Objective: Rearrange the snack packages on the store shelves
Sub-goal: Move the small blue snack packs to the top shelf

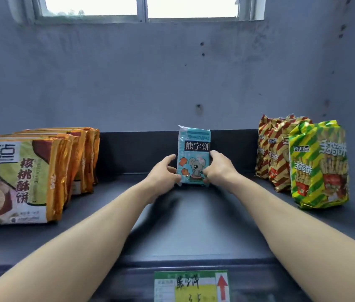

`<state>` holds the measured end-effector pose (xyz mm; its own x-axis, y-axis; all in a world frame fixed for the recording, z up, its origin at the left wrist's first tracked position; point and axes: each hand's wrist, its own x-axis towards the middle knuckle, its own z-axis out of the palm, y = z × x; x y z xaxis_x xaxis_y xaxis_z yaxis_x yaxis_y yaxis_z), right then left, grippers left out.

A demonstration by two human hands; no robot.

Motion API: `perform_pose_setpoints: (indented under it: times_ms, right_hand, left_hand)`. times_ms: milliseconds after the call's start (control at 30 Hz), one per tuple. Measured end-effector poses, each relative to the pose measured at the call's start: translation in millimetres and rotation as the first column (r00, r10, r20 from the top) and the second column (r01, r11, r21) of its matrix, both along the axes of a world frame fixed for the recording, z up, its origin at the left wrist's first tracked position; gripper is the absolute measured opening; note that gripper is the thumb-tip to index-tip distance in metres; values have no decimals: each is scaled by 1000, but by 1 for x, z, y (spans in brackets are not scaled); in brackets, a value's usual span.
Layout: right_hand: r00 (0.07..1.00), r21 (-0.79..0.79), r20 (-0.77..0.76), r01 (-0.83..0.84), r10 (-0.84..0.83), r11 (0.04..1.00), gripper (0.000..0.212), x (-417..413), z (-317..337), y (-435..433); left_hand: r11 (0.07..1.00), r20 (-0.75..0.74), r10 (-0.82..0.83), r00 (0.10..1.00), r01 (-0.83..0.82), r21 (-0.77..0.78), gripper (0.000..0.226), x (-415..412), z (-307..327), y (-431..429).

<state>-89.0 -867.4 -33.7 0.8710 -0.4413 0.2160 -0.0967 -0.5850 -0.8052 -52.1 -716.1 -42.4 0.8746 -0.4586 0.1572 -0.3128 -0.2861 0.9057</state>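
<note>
Left hand (165, 173) and right hand (217, 168) gripping upright teal bear-biscuit packet (194, 149) by its sides, on dark shelf (194, 225), orange walnut-cookie packs (19, 177) left, striped finger-biscuit bags (316, 164) right

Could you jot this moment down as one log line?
state: teal snack pack upright on shelf | left hand: grips left edge | right hand: grips right edge

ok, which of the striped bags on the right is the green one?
The front bag, nearest the camera, with green-and-yellow stripes. The bags behind it are all red-and-gold.
</note>
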Motion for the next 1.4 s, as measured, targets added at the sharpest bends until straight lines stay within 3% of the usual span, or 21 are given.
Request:
perform_pose_setpoints:
  times_ms: [167, 533, 633, 767, 900, 1200, 1400]
  right_hand:
    - [993, 36, -2, -115, 115, 993, 48, 3, -5, 0]
    - [967, 85, -28, -250, 253, 964, 64, -7, -5, 11]
    - [977, 82, -33, -208, 211, 975, 54, -9, -2, 13]
    - [999, -60, -19, -35, 34, 998, 48, -18, 9, 13]
    - [991, -106, 123, 65, -52, 992, 53, -29, 23, 11]
    - [940, -80, 342, 37, -8, 996, 33, -128, 42, 48]
    - [930, -16, 361, 78, -67, 997, 13, -231, 11, 85]
  left_hand:
    - [998, 46, 54, 997, -53, -25, 42, 4, -2, -1]
    - [988, 125, 145, 981, -151, 37, 40, 1, -3, 2]
    - [983, 145, 150, 978, -163, 81, 41, 1, -2, 2]
    - [955, 238, 238, 942, -272, 118, 47, 1, 3, 6]
    - [942, 324, 327, 888, -333, -36, 38, -9, 20, 14]
    - [993, 420, 77, 904, -30, -117, 21, -106, 45, 39]
    - [961, 400, -182, 898, 250, -122, 15, -192, 20, 67]
